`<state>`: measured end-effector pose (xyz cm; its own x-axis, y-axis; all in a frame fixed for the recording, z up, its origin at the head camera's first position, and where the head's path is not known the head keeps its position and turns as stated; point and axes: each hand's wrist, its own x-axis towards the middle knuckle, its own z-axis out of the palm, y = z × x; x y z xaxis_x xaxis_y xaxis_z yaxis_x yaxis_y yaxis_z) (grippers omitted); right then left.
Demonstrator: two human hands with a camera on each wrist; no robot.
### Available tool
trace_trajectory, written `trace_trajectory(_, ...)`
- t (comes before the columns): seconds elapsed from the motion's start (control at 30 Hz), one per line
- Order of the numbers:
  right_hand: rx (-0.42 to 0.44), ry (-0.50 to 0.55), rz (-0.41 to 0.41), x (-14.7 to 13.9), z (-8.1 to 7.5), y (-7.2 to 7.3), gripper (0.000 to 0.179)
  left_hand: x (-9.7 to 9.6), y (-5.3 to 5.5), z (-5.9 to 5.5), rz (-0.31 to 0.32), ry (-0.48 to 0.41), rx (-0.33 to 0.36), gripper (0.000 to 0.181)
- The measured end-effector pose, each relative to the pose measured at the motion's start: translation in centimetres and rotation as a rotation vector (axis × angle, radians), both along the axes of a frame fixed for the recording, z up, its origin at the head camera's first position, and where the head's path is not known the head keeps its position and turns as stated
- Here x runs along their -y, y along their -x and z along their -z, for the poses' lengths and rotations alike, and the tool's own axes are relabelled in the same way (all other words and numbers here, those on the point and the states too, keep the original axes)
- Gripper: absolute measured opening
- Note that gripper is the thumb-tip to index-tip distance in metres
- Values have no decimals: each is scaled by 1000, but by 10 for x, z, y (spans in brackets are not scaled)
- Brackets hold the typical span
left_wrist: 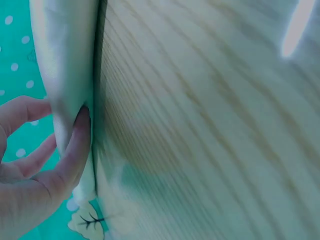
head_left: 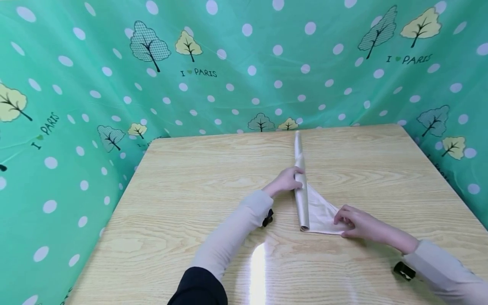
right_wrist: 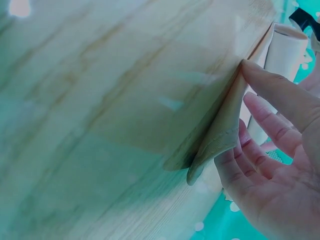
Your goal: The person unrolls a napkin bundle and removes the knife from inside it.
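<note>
A pale, silvery-white roll of cloth (head_left: 299, 152) lies lengthwise on the table, pointing away from me. On its right side near the front end, a triangular flap (head_left: 322, 214) is unrolled. My left hand (head_left: 286, 180) grips the roll around its middle; the left wrist view has thumb and fingers on either side of the cloth (left_wrist: 65, 45). At the flap's outer corner, my right hand (head_left: 360, 222) holds the loose edge. In the right wrist view the thumb touches the rim of the flap (right_wrist: 220, 127), which bends up off the wood, with the other fingers behind it.
The light wood-grain table (head_left: 183, 203) carries a bright glare streak near its front. A green polka-dot curtain (head_left: 244, 63) with printed trees hangs behind and along both sides. Black devices (head_left: 404, 271) are strapped under both wrists.
</note>
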<state>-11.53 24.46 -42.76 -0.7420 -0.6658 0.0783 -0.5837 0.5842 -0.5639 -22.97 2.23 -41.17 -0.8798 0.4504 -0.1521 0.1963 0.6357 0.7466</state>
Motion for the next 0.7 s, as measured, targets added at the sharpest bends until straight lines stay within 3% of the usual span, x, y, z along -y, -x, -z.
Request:
trace_trajectory(0.07, 22, -7, 6, 0, -1, 0, 26, 5, 2, 1, 6, -1, 15, 49)
trace_trajectory(0.13, 35, -11, 9, 0, -1, 0, 26, 7, 9, 10, 24, 1, 15, 50)
trace_trajectory(0.23, 45, -12, 12, 0, -1, 0, 27, 7, 41, 65, 71, -22, -51, 52)
trace_trajectory(0.37, 40, 1, 7, 0, 0, 0, 27, 4, 89, 151, 60, -81, -25, 56)
trace_trajectory(0.43, 34, 9, 2, 0, 1, 0, 27, 3, 99, 170, 37, -108, 47, 57)
trace_trajectory(0.5, 32, 12, 0, 0, 1, 0, 27, 7, 99, 170, 37, -163, 92, 56)
trace_trajectory(0.53, 31, 12, 0, 0, 1, 0, 27, 9, 94, 162, 36, -176, 105, 55)
trace_trajectory(0.63, 43, 6, 5, 0, 1, 0, 27, 14, 62, 103, 4, -131, 174, 54)
trace_trajectory(0.7, 50, 2, 8, 0, 1, 0, 27, 17, 37, 60, -10, -72, 157, 53)
